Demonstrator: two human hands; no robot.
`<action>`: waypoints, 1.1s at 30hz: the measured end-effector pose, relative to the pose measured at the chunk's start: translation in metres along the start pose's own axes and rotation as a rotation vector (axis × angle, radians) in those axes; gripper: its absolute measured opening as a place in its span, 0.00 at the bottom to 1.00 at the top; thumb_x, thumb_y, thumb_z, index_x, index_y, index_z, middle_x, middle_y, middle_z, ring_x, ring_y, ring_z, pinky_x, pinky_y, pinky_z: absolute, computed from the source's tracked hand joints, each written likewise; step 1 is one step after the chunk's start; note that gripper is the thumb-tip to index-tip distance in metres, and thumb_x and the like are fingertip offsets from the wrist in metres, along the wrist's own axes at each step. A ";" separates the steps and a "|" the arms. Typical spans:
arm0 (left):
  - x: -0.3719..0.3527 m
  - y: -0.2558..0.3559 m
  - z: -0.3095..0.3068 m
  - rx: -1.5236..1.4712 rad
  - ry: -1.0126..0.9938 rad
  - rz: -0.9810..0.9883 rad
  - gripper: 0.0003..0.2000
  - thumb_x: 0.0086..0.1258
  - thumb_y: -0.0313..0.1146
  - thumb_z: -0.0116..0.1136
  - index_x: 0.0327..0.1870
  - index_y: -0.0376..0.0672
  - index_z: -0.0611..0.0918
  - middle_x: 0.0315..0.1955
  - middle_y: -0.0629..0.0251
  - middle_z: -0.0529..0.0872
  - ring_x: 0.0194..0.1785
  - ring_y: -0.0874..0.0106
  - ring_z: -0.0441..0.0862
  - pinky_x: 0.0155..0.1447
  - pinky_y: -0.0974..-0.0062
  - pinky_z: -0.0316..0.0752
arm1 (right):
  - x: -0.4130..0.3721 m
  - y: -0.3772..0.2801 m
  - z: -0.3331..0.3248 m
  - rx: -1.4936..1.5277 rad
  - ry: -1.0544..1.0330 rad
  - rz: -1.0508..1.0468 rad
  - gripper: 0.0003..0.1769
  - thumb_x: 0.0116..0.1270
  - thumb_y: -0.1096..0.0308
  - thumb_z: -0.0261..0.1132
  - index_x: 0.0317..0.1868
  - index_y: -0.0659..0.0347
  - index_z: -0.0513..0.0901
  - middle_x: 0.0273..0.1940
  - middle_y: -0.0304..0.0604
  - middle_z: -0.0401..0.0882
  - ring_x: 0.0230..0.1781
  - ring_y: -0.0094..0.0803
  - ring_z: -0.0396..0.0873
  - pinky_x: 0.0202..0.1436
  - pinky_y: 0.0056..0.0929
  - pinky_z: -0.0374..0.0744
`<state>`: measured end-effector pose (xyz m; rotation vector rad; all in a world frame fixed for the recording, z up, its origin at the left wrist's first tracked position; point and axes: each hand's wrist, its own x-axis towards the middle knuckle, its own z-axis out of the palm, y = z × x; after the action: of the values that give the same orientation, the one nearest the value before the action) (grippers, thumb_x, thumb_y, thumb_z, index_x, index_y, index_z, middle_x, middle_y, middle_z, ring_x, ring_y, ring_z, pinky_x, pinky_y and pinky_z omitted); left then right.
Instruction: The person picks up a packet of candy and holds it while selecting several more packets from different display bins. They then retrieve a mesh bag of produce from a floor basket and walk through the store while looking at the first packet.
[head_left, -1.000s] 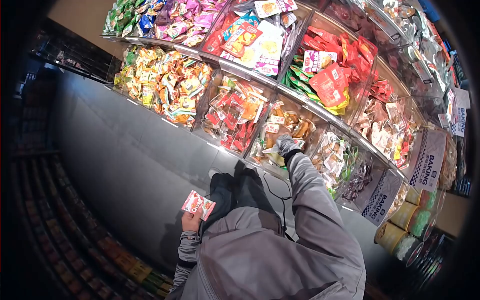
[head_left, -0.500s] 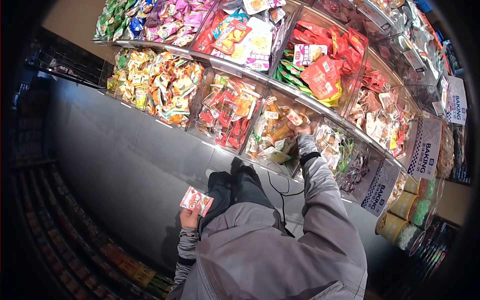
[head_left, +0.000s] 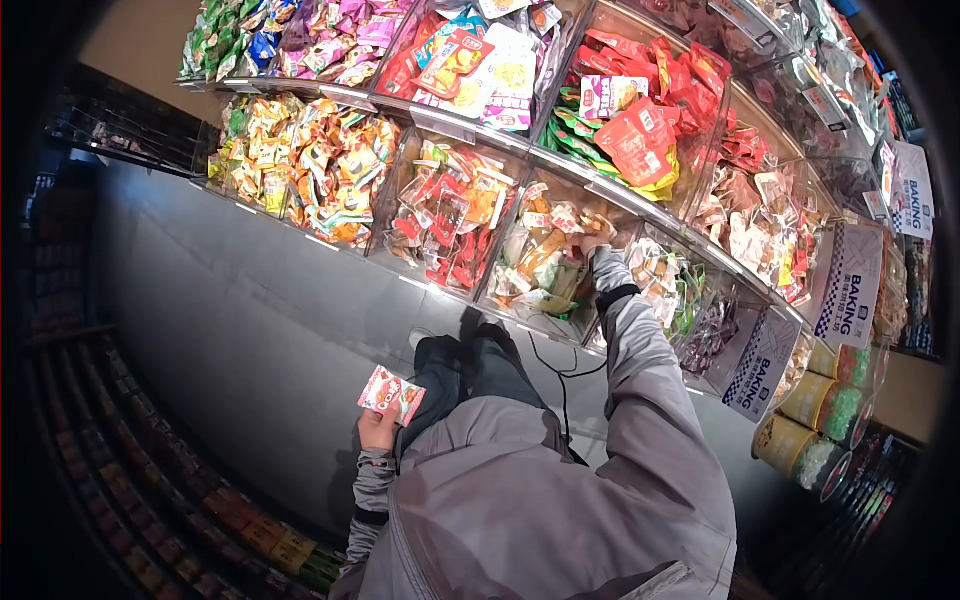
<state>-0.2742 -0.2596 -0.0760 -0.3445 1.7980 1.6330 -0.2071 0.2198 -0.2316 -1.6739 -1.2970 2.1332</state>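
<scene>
In my left hand (head_left: 377, 430), down beside my leg, is a small red-and-white snack packet (head_left: 390, 393) with printed lettering, pinched near its lower edge. My right hand (head_left: 596, 236) reaches into a clear bin (head_left: 545, 318) in the lower row, at its right side. Wrapped brown snacks (head_left: 545, 247) lie in that bin, some in clear film with pale and green parts. The right fingers are bent among these wrappers and partly hidden. A brownish piece shows at the fingertips, too small to name.
Left of that bin are red packets (head_left: 448, 215) and orange-yellow packets (head_left: 340, 165). Above sit red pouches (head_left: 640, 140). To the right hang "BAKING" signs (head_left: 760, 365), with yellow tubs (head_left: 790, 445) below. A black cable (head_left: 565, 375) dangles by my legs. Dark shelving (head_left: 130, 450) stands behind on the left.
My right hand has dropped lower into the bin; the white-and-red labelled packet at its fingertips no longer shows clearly there. The left hand keeps its packet almost in place.
</scene>
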 end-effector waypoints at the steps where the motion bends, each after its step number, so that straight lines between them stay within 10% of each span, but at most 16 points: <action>1: 0.001 0.000 0.000 0.027 -0.005 -0.012 0.12 0.55 0.27 0.54 0.40 0.34 0.70 0.33 0.63 0.77 0.34 0.75 0.76 0.36 0.80 0.72 | -0.006 -0.004 0.000 -0.086 -0.149 0.021 0.10 0.48 0.71 0.63 0.32 0.64 0.76 0.20 0.42 0.74 0.16 0.30 0.73 0.17 0.22 0.71; 6: -0.001 0.009 0.006 0.063 0.000 -0.016 0.13 0.55 0.26 0.53 0.41 0.32 0.72 0.34 0.64 0.77 0.34 0.78 0.74 0.37 0.83 0.69 | -0.050 -0.005 0.004 -0.992 0.047 -0.358 0.09 0.41 0.70 0.65 0.27 0.59 0.78 0.24 0.45 0.77 0.23 0.31 0.75 0.24 0.26 0.73; 12: 0.000 0.009 0.008 0.048 0.009 -0.016 0.12 0.55 0.26 0.53 0.39 0.32 0.72 0.33 0.63 0.78 0.34 0.78 0.75 0.37 0.83 0.69 | -0.025 0.103 -0.007 -1.624 -0.415 -0.744 0.12 0.37 0.65 0.60 0.27 0.56 0.78 0.32 0.41 0.75 0.37 0.33 0.73 0.40 0.24 0.71; 13: 0.000 0.009 0.008 0.067 0.016 -0.020 0.11 0.55 0.26 0.54 0.39 0.32 0.73 0.33 0.63 0.78 0.33 0.78 0.75 0.36 0.83 0.69 | -0.026 0.110 -0.003 -1.511 -0.301 -0.416 0.14 0.43 0.66 0.56 0.34 0.52 0.79 0.40 0.44 0.74 0.43 0.37 0.72 0.44 0.28 0.71; 18: 0.003 0.009 0.004 0.071 0.029 -0.024 0.12 0.54 0.25 0.54 0.39 0.32 0.72 0.33 0.63 0.77 0.33 0.77 0.75 0.37 0.82 0.69 | -0.076 0.036 0.004 -1.409 -0.330 -0.451 0.14 0.46 0.61 0.60 0.31 0.61 0.78 0.29 0.44 0.76 0.34 0.37 0.74 0.39 0.27 0.71; 23: 0.006 -0.001 0.003 0.017 -0.019 0.004 0.13 0.54 0.25 0.54 0.40 0.33 0.71 0.34 0.62 0.77 0.34 0.77 0.74 0.37 0.81 0.70 | -0.121 -0.023 -0.002 -0.487 -0.273 -0.124 0.11 0.51 0.66 0.61 0.32 0.67 0.78 0.26 0.39 0.77 0.25 0.22 0.73 0.31 0.20 0.70; 33: 0.007 0.007 0.013 0.040 -0.017 0.012 0.12 0.54 0.26 0.54 0.40 0.33 0.72 0.34 0.63 0.77 0.34 0.78 0.74 0.37 0.82 0.69 | -0.114 -0.012 -0.007 -0.123 -0.297 -0.234 0.09 0.51 0.67 0.62 0.29 0.64 0.77 0.22 0.35 0.75 0.18 0.21 0.70 0.23 0.17 0.68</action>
<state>-0.2800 -0.2447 -0.0744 -0.3011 1.8208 1.6014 -0.1634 0.1655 -0.1408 -1.2004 -1.6429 2.2575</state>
